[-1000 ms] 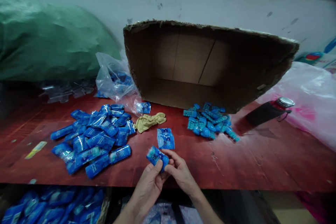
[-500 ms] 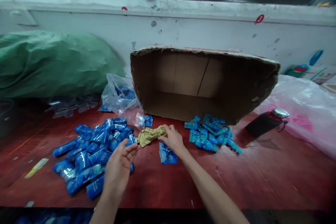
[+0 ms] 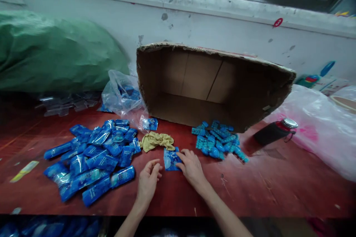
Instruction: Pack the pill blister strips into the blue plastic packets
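A flat blue printed packet (image 3: 170, 160) lies on the red table just in front of a crumpled yellow-green cloth (image 3: 157, 141). My right hand (image 3: 191, 168) rests at the packet's right edge, thumb and fingers apart, fingertips touching or just over it. Left of the packet, my left hand (image 3: 149, 179) hovers with loosely bent fingers and nothing visible in it. A heap of filled blue packets (image 3: 94, 155) spreads to the left of that hand. Small blue bottle-shaped pieces (image 3: 215, 140) lie piled to the right, before the box.
A large cardboard box (image 3: 178, 109) lies on its side, opening towards me. Behind the heap sits a clear plastic bag (image 3: 114, 85) with blue packets. A dark bottle (image 3: 268, 133) tilts at right near clear plastic wrap (image 3: 319, 118). A green sack (image 3: 55, 52) fills the back left.
My right hand has left the cloth and come down to the flat packet. My left hand has moved right and nearer, its fingers more bent. The camera view has tilted slightly.
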`<state>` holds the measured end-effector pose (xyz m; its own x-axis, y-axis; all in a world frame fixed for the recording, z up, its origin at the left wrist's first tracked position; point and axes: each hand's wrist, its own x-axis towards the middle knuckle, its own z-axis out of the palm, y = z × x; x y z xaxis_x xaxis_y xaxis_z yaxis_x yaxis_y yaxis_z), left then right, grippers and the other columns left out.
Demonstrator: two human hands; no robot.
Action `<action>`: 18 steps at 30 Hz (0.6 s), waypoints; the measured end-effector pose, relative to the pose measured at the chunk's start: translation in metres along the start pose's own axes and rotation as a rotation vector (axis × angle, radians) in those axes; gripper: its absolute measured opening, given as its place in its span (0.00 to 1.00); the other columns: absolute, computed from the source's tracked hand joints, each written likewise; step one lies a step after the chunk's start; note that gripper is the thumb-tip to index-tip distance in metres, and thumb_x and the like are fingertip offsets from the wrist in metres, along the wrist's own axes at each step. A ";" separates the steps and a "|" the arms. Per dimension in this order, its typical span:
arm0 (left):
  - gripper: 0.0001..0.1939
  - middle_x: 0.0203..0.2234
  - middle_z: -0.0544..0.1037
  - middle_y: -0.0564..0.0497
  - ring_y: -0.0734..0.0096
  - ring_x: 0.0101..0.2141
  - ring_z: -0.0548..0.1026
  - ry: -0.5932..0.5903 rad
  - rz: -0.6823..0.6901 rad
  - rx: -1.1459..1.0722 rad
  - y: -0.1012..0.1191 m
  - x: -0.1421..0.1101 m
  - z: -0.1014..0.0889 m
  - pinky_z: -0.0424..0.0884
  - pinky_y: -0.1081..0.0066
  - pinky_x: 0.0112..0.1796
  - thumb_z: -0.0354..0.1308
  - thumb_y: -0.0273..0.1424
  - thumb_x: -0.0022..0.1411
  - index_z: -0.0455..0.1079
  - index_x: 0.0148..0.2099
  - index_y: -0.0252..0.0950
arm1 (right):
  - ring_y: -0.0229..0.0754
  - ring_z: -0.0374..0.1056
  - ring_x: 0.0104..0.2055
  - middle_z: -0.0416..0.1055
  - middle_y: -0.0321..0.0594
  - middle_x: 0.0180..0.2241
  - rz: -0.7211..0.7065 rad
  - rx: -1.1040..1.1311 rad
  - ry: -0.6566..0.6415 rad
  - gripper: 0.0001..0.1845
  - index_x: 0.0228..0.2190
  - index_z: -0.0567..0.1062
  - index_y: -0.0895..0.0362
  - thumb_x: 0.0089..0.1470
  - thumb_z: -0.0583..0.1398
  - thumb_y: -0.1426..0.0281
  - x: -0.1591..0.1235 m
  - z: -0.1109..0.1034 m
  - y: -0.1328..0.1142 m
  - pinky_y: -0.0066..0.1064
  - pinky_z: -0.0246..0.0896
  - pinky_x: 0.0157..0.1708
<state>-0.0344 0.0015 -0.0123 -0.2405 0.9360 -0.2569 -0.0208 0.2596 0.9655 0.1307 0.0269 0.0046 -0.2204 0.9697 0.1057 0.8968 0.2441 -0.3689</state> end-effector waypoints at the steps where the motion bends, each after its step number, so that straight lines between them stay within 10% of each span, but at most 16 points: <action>1: 0.17 0.22 0.75 0.50 0.75 0.19 0.68 -0.011 -0.006 0.004 -0.002 -0.002 0.001 0.63 0.74 0.20 0.54 0.39 0.48 0.67 0.38 0.32 | 0.46 0.61 0.41 0.68 0.40 0.41 0.019 -0.023 0.022 0.12 0.41 0.71 0.49 0.52 0.56 0.68 -0.007 0.005 -0.001 0.33 0.53 0.38; 12: 0.23 0.27 0.74 0.51 0.76 0.22 0.70 -0.039 -0.219 -0.221 0.007 -0.021 0.017 0.63 0.77 0.19 0.62 0.36 0.41 0.66 0.41 0.33 | 0.43 0.61 0.35 0.70 0.40 0.34 -0.040 0.109 0.262 0.11 0.36 0.73 0.51 0.54 0.53 0.73 -0.033 0.006 -0.023 0.33 0.52 0.34; 18: 0.14 0.20 0.74 0.52 0.76 0.22 0.69 -0.089 -0.219 -0.258 0.007 -0.019 0.020 0.63 0.77 0.22 0.60 0.37 0.45 0.71 0.31 0.31 | 0.41 0.63 0.37 0.69 0.40 0.37 0.143 0.707 0.181 0.17 0.44 0.69 0.54 0.49 0.57 0.72 -0.032 0.009 -0.029 0.31 0.58 0.37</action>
<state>-0.0105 -0.0094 -0.0019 -0.1175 0.8849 -0.4508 -0.3098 0.3986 0.8632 0.1085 -0.0110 0.0040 0.0016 0.9902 0.1397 0.4379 0.1249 -0.8903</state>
